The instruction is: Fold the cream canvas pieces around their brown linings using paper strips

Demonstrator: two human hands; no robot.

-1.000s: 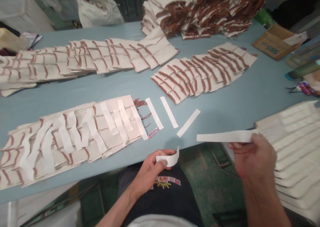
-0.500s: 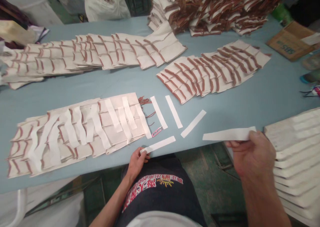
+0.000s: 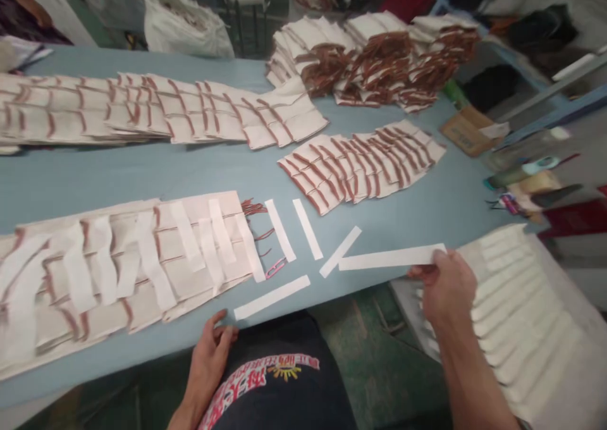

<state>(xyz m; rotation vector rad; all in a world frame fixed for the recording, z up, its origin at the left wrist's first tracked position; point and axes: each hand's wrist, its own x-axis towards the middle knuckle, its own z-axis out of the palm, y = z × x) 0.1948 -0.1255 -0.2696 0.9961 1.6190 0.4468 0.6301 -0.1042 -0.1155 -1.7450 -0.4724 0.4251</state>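
Note:
My right hand (image 3: 448, 288) pinches the right end of a white paper-like strip (image 3: 389, 257), held nearly level over the table's front edge. Its left end overlaps a slanted white strip (image 3: 348, 243). My left hand (image 3: 213, 344) is at the front edge, fingers loosely bent and apart, with nothing in it. Just right of it, a separate white strip (image 3: 272, 297) lies on the table. Two more strips rest farther back, beside a small pink metal tool (image 3: 275, 267). White strips also lie across the cream fabric pieces with brown edging (image 3: 190, 297) at left.
Behind are a long overlapping row of fabric pieces (image 3: 203, 114), a shorter row (image 3: 363, 164) and a tall stack (image 3: 351, 57). A cardboard box (image 3: 467, 131) stands at back right. More cream pieces (image 3: 516, 316) lie at right, below table level. Part of another person (image 3: 35, 12) shows top left.
My left hand has let go of its strip and drawn back left. My right hand has brought its strip left, over the slanted one. The view has shifted to the right.

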